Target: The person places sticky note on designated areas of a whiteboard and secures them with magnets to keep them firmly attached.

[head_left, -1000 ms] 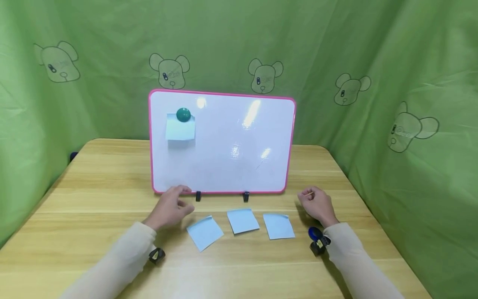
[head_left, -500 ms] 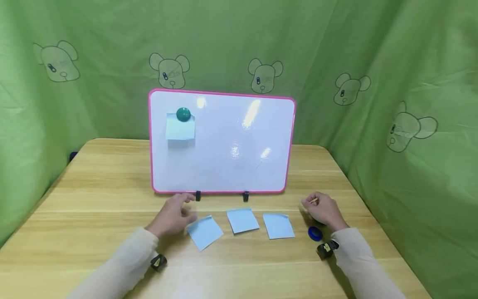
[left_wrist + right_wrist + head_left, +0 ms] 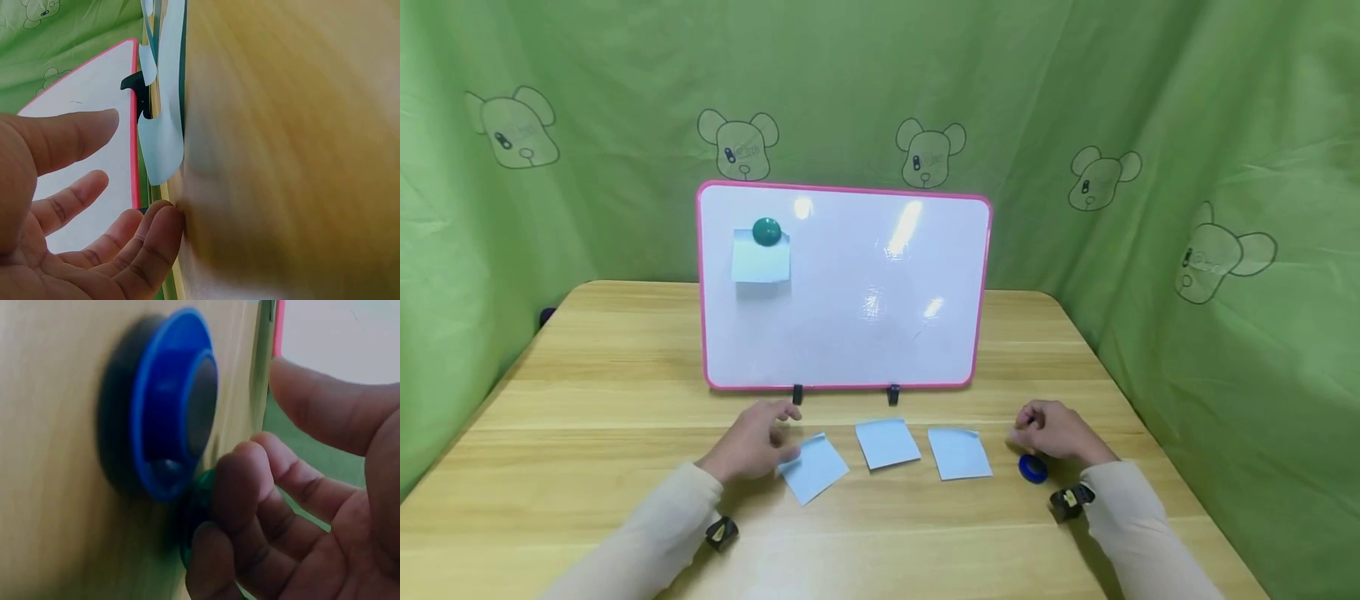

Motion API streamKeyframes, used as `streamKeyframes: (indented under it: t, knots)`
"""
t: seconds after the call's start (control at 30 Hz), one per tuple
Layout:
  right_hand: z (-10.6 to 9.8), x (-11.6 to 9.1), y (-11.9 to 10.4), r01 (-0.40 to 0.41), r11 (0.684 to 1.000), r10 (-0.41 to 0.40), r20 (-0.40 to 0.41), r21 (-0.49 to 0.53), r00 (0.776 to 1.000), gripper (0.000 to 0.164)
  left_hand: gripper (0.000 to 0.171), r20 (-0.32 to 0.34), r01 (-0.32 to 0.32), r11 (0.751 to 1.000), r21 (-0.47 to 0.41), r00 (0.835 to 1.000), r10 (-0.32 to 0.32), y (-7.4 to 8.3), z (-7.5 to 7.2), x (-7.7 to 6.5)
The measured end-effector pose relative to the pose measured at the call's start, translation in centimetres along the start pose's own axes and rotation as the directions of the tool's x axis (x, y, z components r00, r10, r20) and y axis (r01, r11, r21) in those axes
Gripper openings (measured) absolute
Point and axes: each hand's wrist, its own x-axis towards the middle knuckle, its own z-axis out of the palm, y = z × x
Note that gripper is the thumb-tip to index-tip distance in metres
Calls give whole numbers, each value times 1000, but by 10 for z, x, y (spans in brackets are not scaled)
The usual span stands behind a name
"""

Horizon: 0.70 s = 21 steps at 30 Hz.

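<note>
On the table in the head view lie three light-blue sticky notes: a left note (image 3: 816, 475), a middle note (image 3: 887, 443) and a right note (image 3: 959, 455). My left hand (image 3: 751, 442) is at the left note, thumb over its corner; thumb and fingers are apart in the left wrist view. Beside my right hand (image 3: 1062, 432) a blue round magnet (image 3: 1033, 469) lies with its grey disc up. The right wrist view shows the right fingers loosely bent, thumb apart, and a green magnet (image 3: 196, 509) partly hidden behind the fingertips; whether they touch it I cannot tell.
A pink-framed whiteboard (image 3: 865, 325) stands behind the notes on black feet (image 3: 892, 395). Another note (image 3: 760, 262) hangs at its upper left under a green magnet (image 3: 767, 232). Green curtains (image 3: 842, 75) surround the wooden table (image 3: 880, 550).
My left hand has moved toward the near side and slightly right, onto the left note's corner. My right hand has shifted right and nearer, and the blue magnet beside it is now more exposed.
</note>
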Motion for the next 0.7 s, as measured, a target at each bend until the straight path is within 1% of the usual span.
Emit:
streamKeyframes:
  t: [0.1,0.27,0.33,0.47,0.6,0.7]
  knots:
    - [-2,1,1,32,999,-32,27,-11,999,34,40,15,9,1000,-9,1000,-9,1,1,-1]
    - [-1,0,-1,19,1000,-19,59,-4,998,34,32,39,3,1000,-14,999,-3,2,2,-2]
    - [0,-1,-2,2,1000,-2,59,-3,998,32,29,48,-6,1000,-9,999,7,1,3,-3]
    - [4,-2,-2,-7,1000,8,55,-15,998,28,25,72,-35,999,6,997,34,0,4,-6]
    - [5,-2,-2,12,999,-10,34,-38,999,24,22,81,-59,998,18,995,57,-1,4,-5]
    - [3,-1,-2,32,998,-30,35,-55,999,24,21,86,-63,997,33,995,60,-1,4,-3]
